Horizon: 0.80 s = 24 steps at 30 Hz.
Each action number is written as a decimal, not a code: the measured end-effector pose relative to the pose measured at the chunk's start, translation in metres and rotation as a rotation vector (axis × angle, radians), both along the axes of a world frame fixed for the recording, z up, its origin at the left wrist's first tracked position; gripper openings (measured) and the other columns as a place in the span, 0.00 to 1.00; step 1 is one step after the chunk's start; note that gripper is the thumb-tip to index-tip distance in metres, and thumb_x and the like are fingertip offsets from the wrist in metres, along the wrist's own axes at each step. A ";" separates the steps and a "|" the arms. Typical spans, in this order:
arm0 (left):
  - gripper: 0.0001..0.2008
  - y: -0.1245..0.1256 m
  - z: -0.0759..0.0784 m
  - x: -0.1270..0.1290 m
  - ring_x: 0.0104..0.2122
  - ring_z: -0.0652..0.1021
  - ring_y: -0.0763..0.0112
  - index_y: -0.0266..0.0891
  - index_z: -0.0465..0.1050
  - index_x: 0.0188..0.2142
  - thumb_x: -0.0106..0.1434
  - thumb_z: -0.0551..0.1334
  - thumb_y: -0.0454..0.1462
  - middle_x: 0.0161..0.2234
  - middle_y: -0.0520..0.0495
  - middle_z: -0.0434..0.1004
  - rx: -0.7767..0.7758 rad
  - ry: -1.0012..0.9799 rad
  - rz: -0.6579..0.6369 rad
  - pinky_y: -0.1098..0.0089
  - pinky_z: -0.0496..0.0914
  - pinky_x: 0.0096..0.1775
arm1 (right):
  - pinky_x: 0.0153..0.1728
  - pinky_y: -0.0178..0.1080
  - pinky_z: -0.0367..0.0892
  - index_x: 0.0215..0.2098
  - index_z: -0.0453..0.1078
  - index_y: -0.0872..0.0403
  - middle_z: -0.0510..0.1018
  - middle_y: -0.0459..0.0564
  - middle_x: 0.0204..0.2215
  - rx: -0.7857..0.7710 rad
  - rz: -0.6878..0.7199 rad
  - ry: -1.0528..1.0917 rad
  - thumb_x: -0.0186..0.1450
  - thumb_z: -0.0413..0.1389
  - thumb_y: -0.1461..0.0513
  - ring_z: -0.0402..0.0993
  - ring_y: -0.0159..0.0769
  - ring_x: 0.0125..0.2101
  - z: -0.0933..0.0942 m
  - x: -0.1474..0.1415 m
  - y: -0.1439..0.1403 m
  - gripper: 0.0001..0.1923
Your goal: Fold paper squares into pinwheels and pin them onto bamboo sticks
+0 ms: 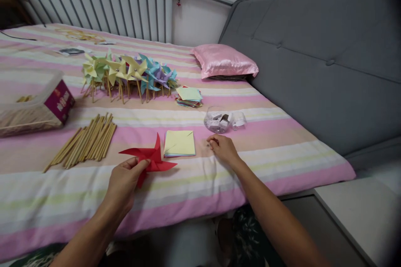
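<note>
My left hand (127,179) pinches a red paper pinwheel (156,159) at its middle, the blades folded in and pointing outward. My right hand (223,147) is over the striped bedspread with thumb and fingers together. A tiny dark speck shows at its fingertips, too small to name. Between the hands lies a stack of square paper sheets (180,142), pale yellow on top with slits at the corners. Just beyond my right hand stand a clear round container (216,121) with small boxes in it and a smaller clear cup (238,120).
Wooden sticks (89,142) lie in a pile at the left, beside a clear plastic box (34,112) of sticks. Finished pinwheels (125,71) stand in a cluster behind. A second paper stack (189,96) and a pink pillow (224,61) lie farther back. A grey headboard (313,37) bounds the right.
</note>
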State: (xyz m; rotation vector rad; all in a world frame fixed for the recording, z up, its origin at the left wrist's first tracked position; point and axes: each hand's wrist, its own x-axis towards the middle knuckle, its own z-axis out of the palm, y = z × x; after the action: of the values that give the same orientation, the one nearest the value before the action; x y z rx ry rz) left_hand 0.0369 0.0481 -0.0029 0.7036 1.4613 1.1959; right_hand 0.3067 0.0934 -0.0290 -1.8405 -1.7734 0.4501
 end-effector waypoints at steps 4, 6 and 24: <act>0.08 0.000 -0.001 0.000 0.19 0.69 0.76 0.36 0.71 0.20 0.39 0.68 0.36 0.18 0.53 0.73 -0.006 -0.013 0.009 0.77 0.58 0.21 | 0.35 0.32 0.66 0.32 0.75 0.53 0.80 0.47 0.31 -0.022 0.019 0.003 0.57 0.54 0.65 0.76 0.34 0.32 -0.001 0.000 -0.002 0.07; 0.09 0.000 -0.002 0.000 0.19 0.69 0.76 0.36 0.71 0.20 0.39 0.68 0.37 0.17 0.53 0.73 -0.009 -0.014 0.009 0.77 0.58 0.21 | 0.35 0.32 0.67 0.33 0.75 0.54 0.80 0.47 0.30 -0.031 0.022 0.003 0.55 0.55 0.67 0.76 0.34 0.32 -0.003 -0.001 -0.002 0.08; 0.07 -0.005 -0.008 0.000 0.17 0.66 0.79 0.35 0.71 0.20 0.42 0.67 0.36 0.16 0.55 0.71 0.065 -0.016 -0.007 0.77 0.56 0.20 | 0.33 0.38 0.61 0.30 0.75 0.51 0.80 0.52 0.33 -0.076 -0.008 -0.300 0.59 0.51 0.66 0.74 0.41 0.35 0.009 -0.015 -0.015 0.10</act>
State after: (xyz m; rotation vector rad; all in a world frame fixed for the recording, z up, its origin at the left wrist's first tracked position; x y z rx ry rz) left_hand 0.0373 0.0432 -0.0109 0.7417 1.4111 1.2455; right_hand 0.2916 0.0780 -0.0196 -2.0554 -1.9651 0.2508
